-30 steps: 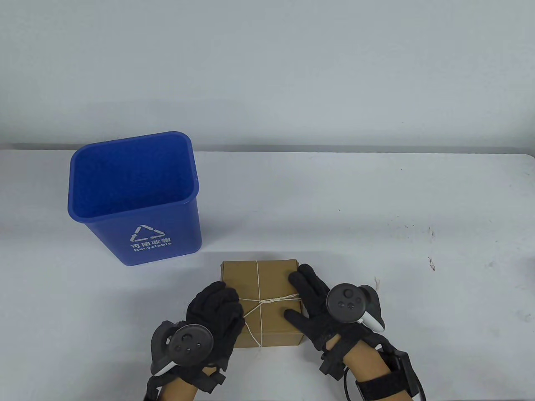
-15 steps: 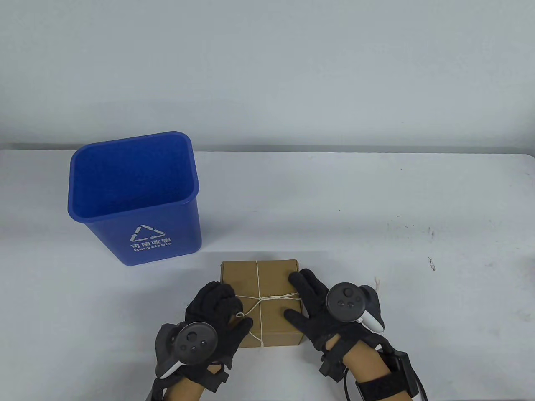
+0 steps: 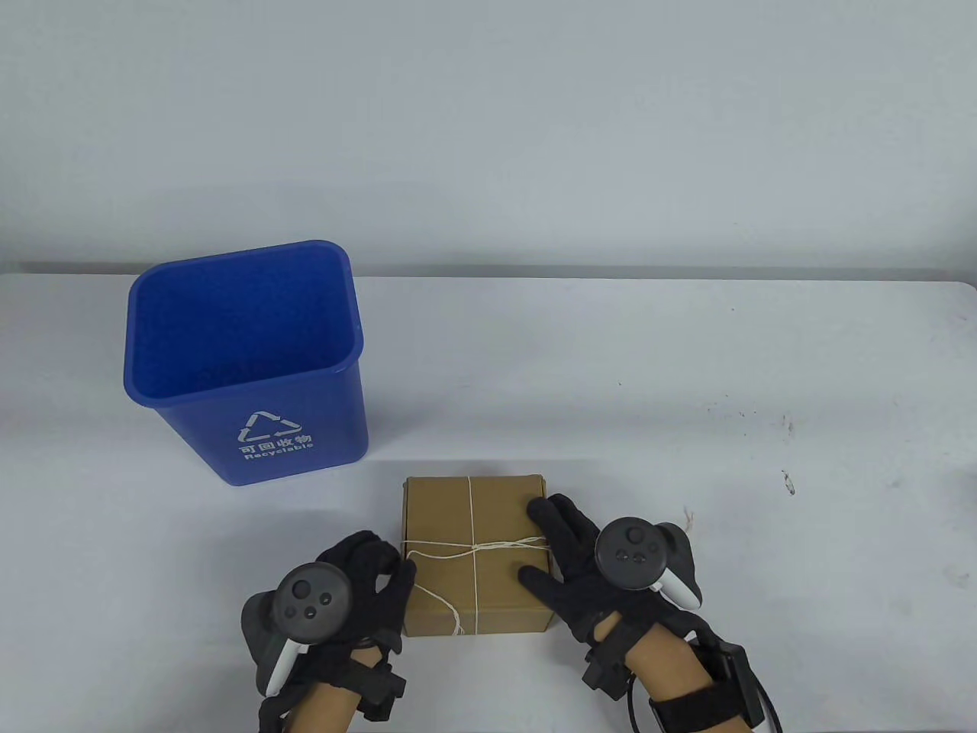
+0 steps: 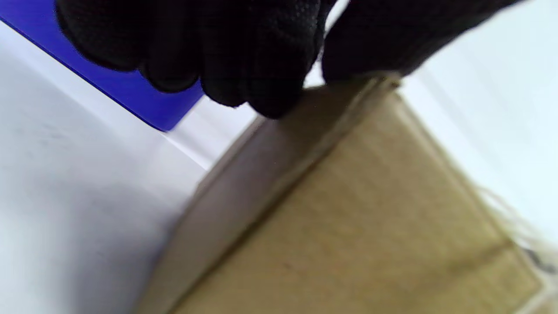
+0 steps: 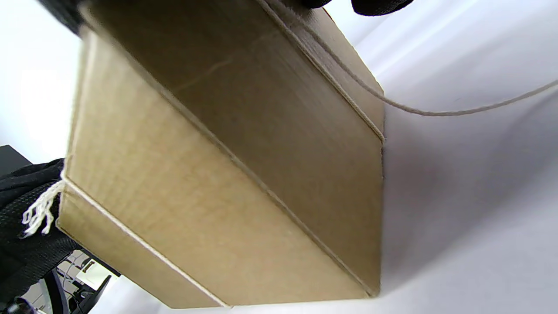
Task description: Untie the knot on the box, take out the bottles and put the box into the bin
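1. The left hand (image 3: 359, 580), in a black sensor glove, has its fingers (image 4: 244, 56) curled with the thumb (image 4: 370, 48) against them, just beside the near left edge of the box; a strand of the string runs in between them, so the hand appears to pinch the string, though the wrist view is blurred.
2. The right hand (image 3: 569, 553), also in a black glove, lies with straight fingers (image 3: 549, 511) on the right side of the box top, thumb (image 3: 534, 576) spread towards the near edge; it holds nothing.
3. The thin white string (image 3: 473, 546) crosses the lid both ways and meets in a knot near the middle; one loose end (image 3: 450, 611) trails over the near face.
4. The flat brown cardboard box (image 3: 458, 511) sits closed on the near middle of the white table (image 3: 687, 366), between the two hands.
5. The blue plastic recycling bin (image 3: 252, 382) stands upright to the far left of the box, apart from it.
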The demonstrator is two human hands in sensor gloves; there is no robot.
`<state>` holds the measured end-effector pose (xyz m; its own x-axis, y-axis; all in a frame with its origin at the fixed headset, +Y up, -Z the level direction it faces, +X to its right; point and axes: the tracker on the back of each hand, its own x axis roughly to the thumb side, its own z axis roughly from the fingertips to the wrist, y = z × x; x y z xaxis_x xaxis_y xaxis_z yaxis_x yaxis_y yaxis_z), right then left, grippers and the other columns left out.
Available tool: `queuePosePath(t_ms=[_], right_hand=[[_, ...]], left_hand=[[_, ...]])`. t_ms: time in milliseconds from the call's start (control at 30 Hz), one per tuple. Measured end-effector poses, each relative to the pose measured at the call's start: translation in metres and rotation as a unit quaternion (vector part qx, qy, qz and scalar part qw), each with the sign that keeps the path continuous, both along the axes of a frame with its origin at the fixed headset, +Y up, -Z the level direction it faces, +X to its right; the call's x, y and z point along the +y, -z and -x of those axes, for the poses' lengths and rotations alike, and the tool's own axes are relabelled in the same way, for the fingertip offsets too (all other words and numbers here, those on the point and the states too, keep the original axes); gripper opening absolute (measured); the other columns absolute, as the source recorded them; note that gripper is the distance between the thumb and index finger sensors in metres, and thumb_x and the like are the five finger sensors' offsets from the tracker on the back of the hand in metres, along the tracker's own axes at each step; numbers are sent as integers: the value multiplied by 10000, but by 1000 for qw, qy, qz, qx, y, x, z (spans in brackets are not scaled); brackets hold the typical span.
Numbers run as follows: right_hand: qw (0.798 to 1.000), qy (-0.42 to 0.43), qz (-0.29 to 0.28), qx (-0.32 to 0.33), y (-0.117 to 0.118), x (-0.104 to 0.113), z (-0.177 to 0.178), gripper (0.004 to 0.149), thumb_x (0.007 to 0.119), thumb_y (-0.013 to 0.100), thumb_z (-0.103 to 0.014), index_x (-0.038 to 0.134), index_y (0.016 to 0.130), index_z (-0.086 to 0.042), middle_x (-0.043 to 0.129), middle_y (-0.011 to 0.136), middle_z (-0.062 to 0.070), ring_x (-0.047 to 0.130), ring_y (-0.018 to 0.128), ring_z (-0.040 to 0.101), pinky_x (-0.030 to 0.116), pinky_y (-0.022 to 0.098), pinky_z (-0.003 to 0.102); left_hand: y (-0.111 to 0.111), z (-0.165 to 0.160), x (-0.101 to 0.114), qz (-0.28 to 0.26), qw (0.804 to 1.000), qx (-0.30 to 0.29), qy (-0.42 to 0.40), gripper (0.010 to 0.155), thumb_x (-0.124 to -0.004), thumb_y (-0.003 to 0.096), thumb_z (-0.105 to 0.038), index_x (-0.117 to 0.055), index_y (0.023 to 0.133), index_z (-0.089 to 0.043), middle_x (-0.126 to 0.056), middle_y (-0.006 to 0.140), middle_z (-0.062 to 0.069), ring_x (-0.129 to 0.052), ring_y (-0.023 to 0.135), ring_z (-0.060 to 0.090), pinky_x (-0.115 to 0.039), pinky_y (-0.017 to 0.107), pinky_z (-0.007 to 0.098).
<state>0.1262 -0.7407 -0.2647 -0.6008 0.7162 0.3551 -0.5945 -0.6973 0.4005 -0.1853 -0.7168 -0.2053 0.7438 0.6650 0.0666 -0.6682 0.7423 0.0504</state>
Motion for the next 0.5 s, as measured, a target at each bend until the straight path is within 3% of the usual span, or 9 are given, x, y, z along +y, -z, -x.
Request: queuePosePath(t_ms=[133, 333, 433, 500], right_hand=[[1000, 1, 1, -2, 0, 0, -1, 811, 623, 496, -578, 205, 1079, -199, 182, 1106, 230, 325, 962, 615, 348, 619, 747], [1000, -1, 0, -4, 0, 0, -1, 812, 624, 496, -577, 208, 1080, -196, 188, 1108, 227, 327, 962, 616, 349, 619, 747], [1000, -2, 0, -4, -1, 0, -1, 810, 623, 497, -577, 207, 1079, -197, 188, 1107, 229, 326, 962, 614, 350, 619, 746], [1000, -2, 0, -4, -1, 0, -1, 811, 622, 497, -577, 207, 1080, -196, 189, 1106, 232, 326, 962, 615, 350, 618, 746]], left_hand=[[-1, -1, 6, -34, 999, 1, 27, 419, -782, 494, -327, -900, 781, -45, -768, 974, 156, -756, 909, 519, -682, 629, 636], [2, 4, 0, -12, 1000, 6, 10, 428, -748, 507, -341, -889, 793, -57, -762, 972, 158, -751, 909, 518, -676, 626, 638], [4, 6, -6, 8, 999, -6, -41, 666, -702, 489, -558, -848, 857, -22, -715, 1001, 198, -709, 913, 552, -648, 625, 655], [5, 3, -7, 19, 999, -7, -41, 758, -754, 456, -621, -805, 895, -7, -666, 1023, 215, -685, 921, 563, -635, 628, 661]])
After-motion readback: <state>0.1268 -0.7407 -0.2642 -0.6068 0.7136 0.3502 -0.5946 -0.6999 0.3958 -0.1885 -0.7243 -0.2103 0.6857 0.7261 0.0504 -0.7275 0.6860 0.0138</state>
